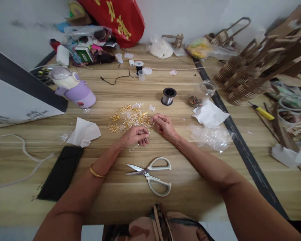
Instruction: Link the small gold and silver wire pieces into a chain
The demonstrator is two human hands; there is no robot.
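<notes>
My left hand (pixel 136 135) rests on the wooden table (pixel 190 180) with its fingers pinched on a small beaded piece whose thin chain hangs toward me. My right hand (pixel 164 125) is just beside it, its fingers pinched together on something too small to name, perhaps a thread. Right behind both hands lies a pile of gold and silver beads (pixel 130 117). White-handled scissors (pixel 153 172) lie open on the table between my forearms.
A spool of clear thread (pixel 168 96), a bowl of coloured beads (pixel 195 101) and a glass cup (pixel 208 87) stand behind. White tissues (pixel 84 133), a black phone (pixel 61 172), a purple bottle (pixel 74 88), plastic wrap (pixel 210 137) and woven baskets (pixel 245 77) surround the spot.
</notes>
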